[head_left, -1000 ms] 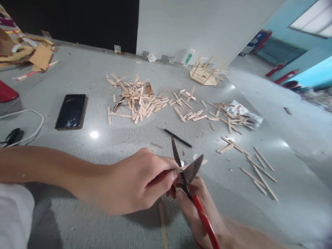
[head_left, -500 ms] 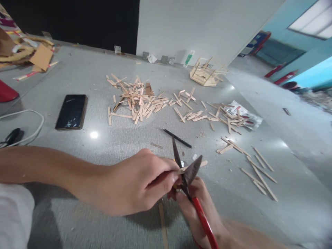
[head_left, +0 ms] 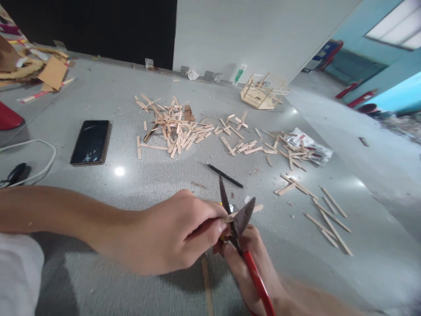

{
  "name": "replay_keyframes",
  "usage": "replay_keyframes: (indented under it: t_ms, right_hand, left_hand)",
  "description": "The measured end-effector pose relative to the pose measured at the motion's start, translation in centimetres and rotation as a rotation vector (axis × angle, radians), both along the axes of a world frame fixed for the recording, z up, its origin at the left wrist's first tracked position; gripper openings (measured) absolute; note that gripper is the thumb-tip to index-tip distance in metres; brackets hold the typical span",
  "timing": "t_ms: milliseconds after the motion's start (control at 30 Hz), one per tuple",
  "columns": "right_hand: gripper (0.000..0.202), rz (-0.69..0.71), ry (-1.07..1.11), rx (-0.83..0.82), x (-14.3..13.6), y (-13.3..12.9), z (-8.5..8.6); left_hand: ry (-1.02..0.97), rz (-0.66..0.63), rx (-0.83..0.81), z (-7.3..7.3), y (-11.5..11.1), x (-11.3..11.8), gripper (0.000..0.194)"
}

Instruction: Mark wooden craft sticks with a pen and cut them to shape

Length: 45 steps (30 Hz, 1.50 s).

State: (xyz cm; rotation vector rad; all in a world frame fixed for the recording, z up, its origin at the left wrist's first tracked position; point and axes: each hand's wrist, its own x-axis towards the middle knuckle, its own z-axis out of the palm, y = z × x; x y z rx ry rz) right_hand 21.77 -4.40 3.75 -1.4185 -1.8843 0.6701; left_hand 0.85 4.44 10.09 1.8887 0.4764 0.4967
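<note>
My left hand (head_left: 177,232) pinches a small wooden stick (head_left: 229,217) between thumb and fingers; most of the stick is covered. That stick runs between the parted blades of the red-handled scissors (head_left: 245,215), and my right hand (head_left: 253,263) is wrapped round their handles. Something yellow shows behind my left fingertips, too covered to name. Below my hands a single flat wooden stick (head_left: 207,285) lies on the table. Just beyond the blade tips rests a black pen (head_left: 225,174).
A pile of wooden sticks (head_left: 177,127) spreads across the table's middle, with more sticks (head_left: 329,219) at the right. A wooden stick frame (head_left: 261,94) stands at the back beside a white-and-green tube (head_left: 239,74). A phone (head_left: 90,142) and a white cable (head_left: 49,153) lie left.
The scissor blades have closed very slightly round the stick. Both hands stay in nearly the same place.
</note>
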Motion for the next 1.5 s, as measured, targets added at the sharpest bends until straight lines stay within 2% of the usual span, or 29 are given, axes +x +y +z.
replay_keyframes:
  t_ms: [233, 500, 767, 933, 1100, 1267, 1500]
  right_hand:
    - [0.027, 0.030, 0.112, -0.044, -0.8, 0.8, 1.0]
    - [0.023, -0.021, 0.053, -0.050, -0.7, 0.8, 1.1]
    - [0.027, -0.012, -0.012, -0.082, 0.0, 0.3, 0.3]
    - [0.028, -0.040, 0.001, -0.043, 0.1, 0.1, -0.4]
    - [0.025, -0.019, 0.044, -0.113, 0.4, 0.0, -0.4]
    - [0.024, -0.010, 0.084, -0.154, 0.2, 0.3, 0.0]
    - [0.027, -0.006, 0.036, -0.111, -0.5, 0.8, 1.0]
  left_hand:
    - [-0.006, 0.014, -0.003, 0.0, -0.1, 0.1, 0.031]
    - [0.006, 0.006, 0.004, 0.0, -0.1, -0.1, 0.030]
    - [0.002, 0.014, 0.000, 0.0, -0.2, 0.0, 0.032]
    - [0.006, 0.020, 0.008, 0.1, -0.2, 0.0, 0.032]
    - [0.017, 0.022, -0.019, 0.2, -0.2, 0.0, 0.032]
    - [0.015, 0.014, -0.025, 0.1, -0.2, 0.0, 0.032]
    - [0.018, 0.017, -0.021, 0.1, -0.1, 0.0, 0.032]
